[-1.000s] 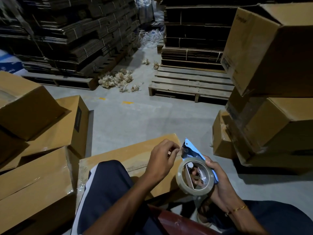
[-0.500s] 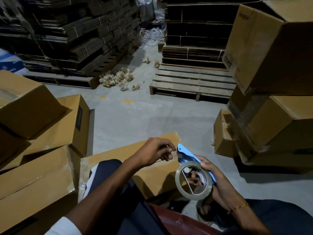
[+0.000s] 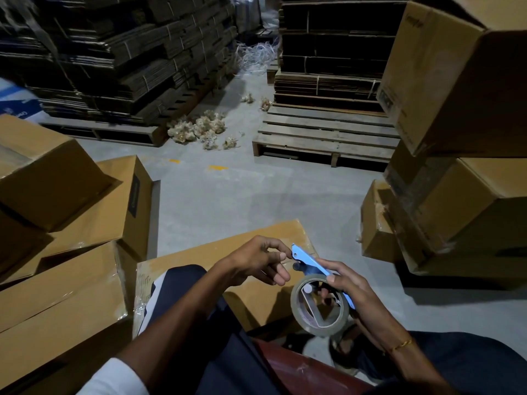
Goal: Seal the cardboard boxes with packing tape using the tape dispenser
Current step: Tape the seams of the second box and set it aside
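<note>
My right hand [image 3: 346, 289] grips a blue tape dispenser [image 3: 309, 262] with a roll of clear packing tape [image 3: 319, 305] mounted on it, low in the middle of the view. My left hand [image 3: 256, 262] is at the dispenser's front tip, thumb and forefinger pinching there; the tape end itself is too faint to make out. A brown cardboard box [image 3: 216, 260] lies on the floor just below my hands, partly hidden by my knee.
Cardboard boxes [image 3: 71, 212] pile up at the left, and taller stacked boxes [image 3: 456, 195] stand at the right. A wooden pallet [image 3: 325, 138] and flattened carton stacks [image 3: 122, 52] lie ahead. Crumpled tape scraps [image 3: 199, 129] litter the grey floor.
My left hand has stayed at the dispenser's tip, fingers shifting slightly. Both hands and the dispenser have drifted a little lower in view.
</note>
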A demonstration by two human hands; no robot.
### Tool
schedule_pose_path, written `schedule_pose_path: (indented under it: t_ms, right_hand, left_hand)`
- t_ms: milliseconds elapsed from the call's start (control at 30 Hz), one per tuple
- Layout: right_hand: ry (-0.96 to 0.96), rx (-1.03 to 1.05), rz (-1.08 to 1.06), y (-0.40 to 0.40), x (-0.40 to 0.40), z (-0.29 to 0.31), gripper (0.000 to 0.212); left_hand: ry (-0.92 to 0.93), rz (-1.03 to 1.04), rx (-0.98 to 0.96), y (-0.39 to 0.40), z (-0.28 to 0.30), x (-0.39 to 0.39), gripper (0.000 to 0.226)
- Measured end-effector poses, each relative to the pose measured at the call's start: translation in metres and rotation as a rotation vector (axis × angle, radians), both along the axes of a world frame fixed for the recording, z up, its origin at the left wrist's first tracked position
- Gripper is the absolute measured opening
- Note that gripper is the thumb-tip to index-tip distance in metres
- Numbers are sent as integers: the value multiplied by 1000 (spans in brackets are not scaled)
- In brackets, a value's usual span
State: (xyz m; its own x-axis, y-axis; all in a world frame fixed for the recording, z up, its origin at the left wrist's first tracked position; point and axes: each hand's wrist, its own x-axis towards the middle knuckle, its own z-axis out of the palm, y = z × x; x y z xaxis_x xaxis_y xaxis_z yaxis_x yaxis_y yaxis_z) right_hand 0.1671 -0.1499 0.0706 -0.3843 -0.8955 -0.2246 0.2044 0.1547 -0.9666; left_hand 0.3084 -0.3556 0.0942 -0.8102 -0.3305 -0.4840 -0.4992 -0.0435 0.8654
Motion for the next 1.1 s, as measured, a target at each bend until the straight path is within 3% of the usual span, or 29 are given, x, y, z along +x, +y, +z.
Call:
schedule_pose_path:
  t_ms: [100,167,267,333,500,600,667,700,733,800,867,967,1100]
  right_hand:
    - [16,1,-1,-1,-1,-3,38]
    - [36,6,2,-1,-2,-4,39]
    - [49,13,17,-1,-4,-5,42]
    - [53,20,21,0,-6,-5,40]
    - [-51,18,32,3,-7,-4,39]
    - [-142,0,19,3,-7,-7,40]
    - [-174,-14,11,1,-6,-8,41]
    - [-178,-18,12,0,-6,-8,41]
    - [-176,-17,16,-1,-5,-9,41]
    - [-154,-6,31,-2,-4,-11,41]
    - [-120,13,49,-2,-4,-12,41]
    - [-47,40,69,0,-3,-11,40]
    - [12,56,62,0,-2,-9,41]
  left_hand:
    - [-6,8,-9,0,0,-2,20]
    - [7,-52,-205,1,1,-5,20]
    - [-104,-443,-1169,-2,4,-9,47]
    - [-27,-606,-1567,-6,4,-6,56]
    - [288,-763,-1813,-37,-20,9,42]
    - [125,-718,-1801,-60,-18,23,35]
    - [-189,-523,-1661,-66,-17,28,20]
    - [-327,-404,-1457,-63,-18,29,15]
    - [-411,-296,-1182,-56,-19,29,21]
    - [-401,-98,-533,-35,-23,29,44]
    - [-376,32,-84,-8,-24,29,64]
    - [-342,151,231,23,-26,24,76]
    - [-307,307,461,33,-28,12,75]
